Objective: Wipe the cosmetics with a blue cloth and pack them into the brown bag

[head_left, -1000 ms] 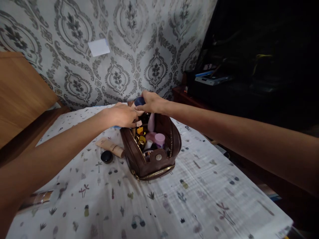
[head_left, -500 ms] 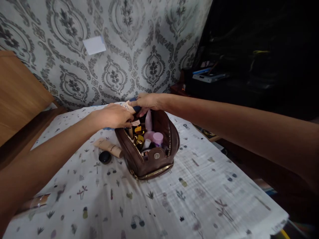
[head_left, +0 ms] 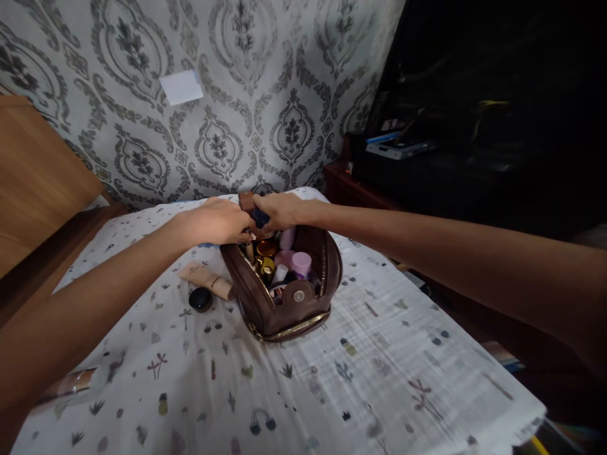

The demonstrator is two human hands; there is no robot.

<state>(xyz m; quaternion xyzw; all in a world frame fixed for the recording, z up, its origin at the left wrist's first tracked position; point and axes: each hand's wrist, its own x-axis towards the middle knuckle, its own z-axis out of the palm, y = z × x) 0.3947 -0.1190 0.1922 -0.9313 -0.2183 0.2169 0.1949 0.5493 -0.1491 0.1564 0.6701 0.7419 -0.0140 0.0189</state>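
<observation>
A brown cosmetic bag (head_left: 265, 316) stands unzipped with its mouth spread. Inside are a pink-lidded jar (head_left: 301, 264), gold-coloured containers (head_left: 266, 268), a small white-capped item (head_left: 280, 273) and a lilac tube (head_left: 287, 239). My left hand (head_left: 220, 220) is closed at the bag's far left rim, fingertips curled over the edge. At the far end of the opening, my right hand (head_left: 281, 211) grips a tube with a dark blue cap (head_left: 260, 217), mostly covered by the fingers. Left of the bag lie a beige squeeze tube (head_left: 207, 280) and a round black compact (head_left: 200, 299).
The bag rests on a white patterned cloth (head_left: 294, 398). A clear-and-copper packaged item (head_left: 78, 382) lies near my left forearm. A wooden panel (head_left: 42, 170) stands at left, a patterned wall (head_left: 256, 95) behind, and a dark red furniture top (head_left: 351, 186) at right.
My right hand has lowered the blue-capped tube toward the bag's far opening, and its beige part is now hidden. The lilac tube has tipped lower. My left hand has stayed at the rim.
</observation>
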